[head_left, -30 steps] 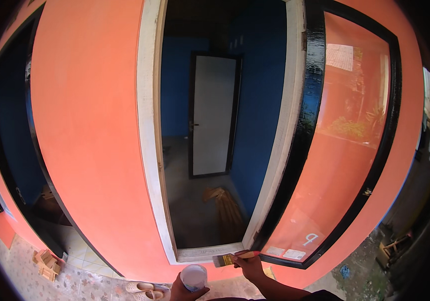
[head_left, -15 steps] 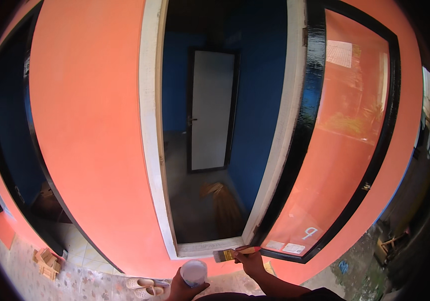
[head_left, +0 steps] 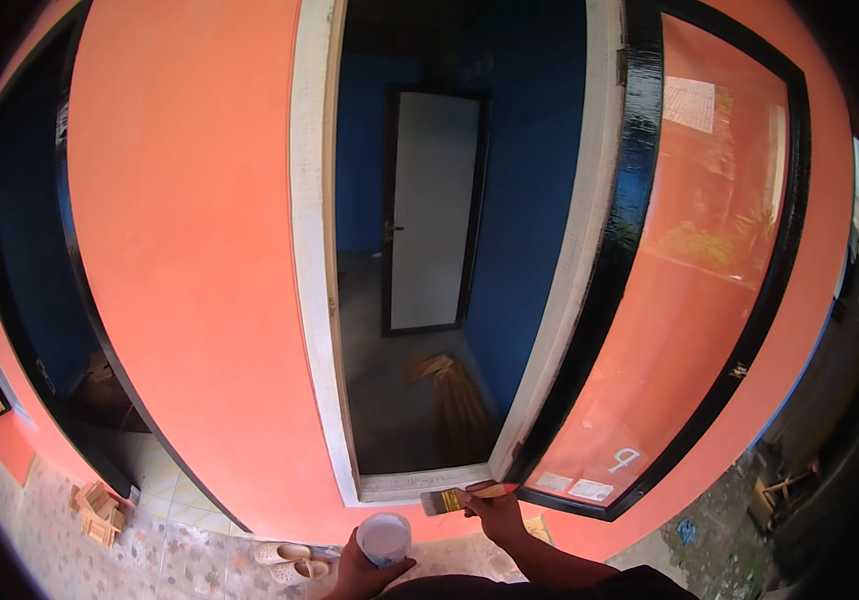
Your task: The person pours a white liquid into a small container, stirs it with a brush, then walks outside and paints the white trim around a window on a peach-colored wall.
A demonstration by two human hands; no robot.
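In my left hand (head_left: 356, 572) is a small round cup (head_left: 384, 538) of whitish paint, my fingers wrapped round its side. My right hand (head_left: 494, 512) grips a flat paintbrush (head_left: 443, 501) by its handle, the bristles pointing left. The brush is just in front of the bottom sill of a white window frame (head_left: 419, 482), to the right of and above the cup; whether it touches the sill I cannot tell. A black-framed glass sash (head_left: 639, 330) stands swung out at the right of the opening.
Coral-orange wall (head_left: 184, 250) flanks the opening. Through it show a pale inner door (head_left: 436, 210) and a brown sheet-like thing (head_left: 446, 390). Below left, a pair of light shoes (head_left: 289, 562) and a small wooden stool (head_left: 99, 513) are on the tiled ground. At far left is a dark doorway (head_left: 24, 220).
The window and wall have shifted slightly right and up in view. My right hand and the brush have moved a little left against the sill; both hands keep their hold.
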